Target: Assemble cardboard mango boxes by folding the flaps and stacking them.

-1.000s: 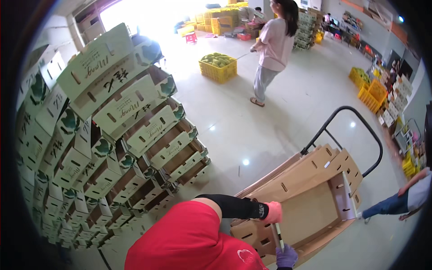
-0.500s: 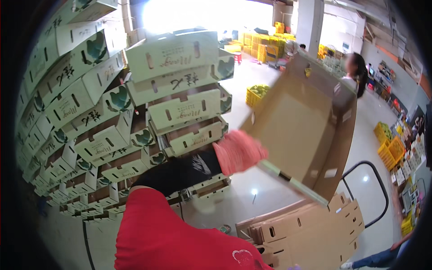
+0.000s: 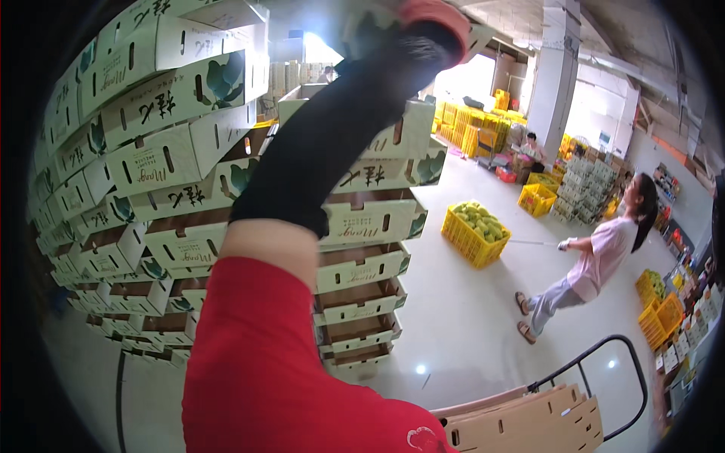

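My left hand (image 3: 433, 13), in a pink glove with a black sleeve over the forearm, is raised to the top edge of the picture. It grips a pale cardboard box (image 3: 477, 39) that is mostly cut off above the frame. The box is held over the top of a tall stack of printed fruit cartons (image 3: 366, 226). My red shirt sleeve fills the lower middle. My right hand is out of view.
More carton stacks (image 3: 143, 174) wall off the left. A trolley with a black handle (image 3: 604, 351) carries flat cartons (image 3: 529, 423) at the lower right. A person in a pink top (image 3: 600, 260) pulls a yellow crate of fruit (image 3: 476, 230). Yellow crates (image 3: 468, 128) and a seated person (image 3: 532, 147) are farther back.
My left arm has swung up from the trolley, lifting the cardboard box to above the top of the carton stack. My view has tilted upward.
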Tool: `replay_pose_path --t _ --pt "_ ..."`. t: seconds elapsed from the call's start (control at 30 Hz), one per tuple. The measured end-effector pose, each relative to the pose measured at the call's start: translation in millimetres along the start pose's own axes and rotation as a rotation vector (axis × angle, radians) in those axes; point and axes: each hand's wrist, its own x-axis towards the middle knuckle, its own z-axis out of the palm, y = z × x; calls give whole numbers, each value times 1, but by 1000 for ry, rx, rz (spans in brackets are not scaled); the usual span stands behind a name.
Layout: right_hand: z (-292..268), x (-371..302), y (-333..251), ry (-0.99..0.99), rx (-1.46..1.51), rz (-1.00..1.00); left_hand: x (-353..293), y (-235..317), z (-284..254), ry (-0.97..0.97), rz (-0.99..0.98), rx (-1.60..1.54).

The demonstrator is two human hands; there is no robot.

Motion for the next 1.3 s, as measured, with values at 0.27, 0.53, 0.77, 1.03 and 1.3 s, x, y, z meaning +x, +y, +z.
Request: replay_pose_path --t 0.27,0.53,0.77,1.03,1.3 --pt "62 23 -6 -114 -53 -100 99 39 198 -239 -267 -101" --pt "71 28 -8 -156 -89 -11 -13 -12 13 -260 101 -514" --pt "78 29 -7 -182 -103 -33 -12 -27 48 -111 322 -586" --pt "84 31 -9 -200 -114 -20 33 19 71 -158 313 -417" --pt "93 34 -13 -202 -113 -18 37 8 104 -140 383 -385"
